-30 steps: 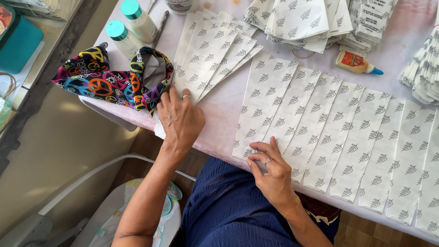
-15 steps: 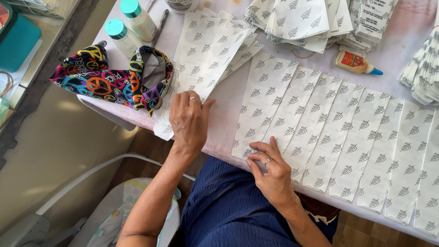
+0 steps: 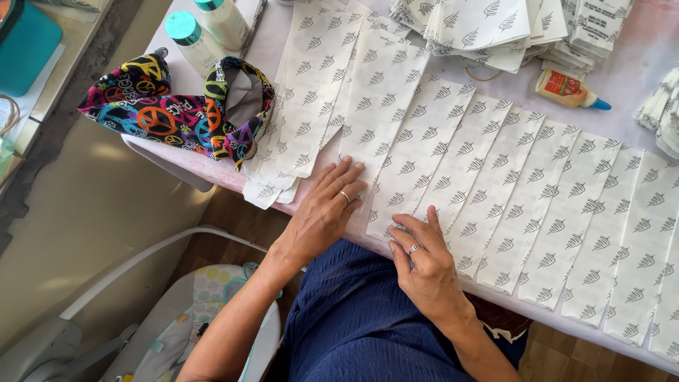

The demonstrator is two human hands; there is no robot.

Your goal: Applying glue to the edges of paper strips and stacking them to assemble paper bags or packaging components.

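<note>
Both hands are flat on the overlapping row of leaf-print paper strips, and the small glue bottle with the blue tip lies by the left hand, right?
Not quite. In the head view the glue bottle lies far across the table, near the stacked paper bags, not by the left hand. Both hands, the right hand too, do rest flat on the paper strips.

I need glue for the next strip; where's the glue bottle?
In the head view the glue bottle lies on its side at upper right, just below the stacked paper sheets.
</note>
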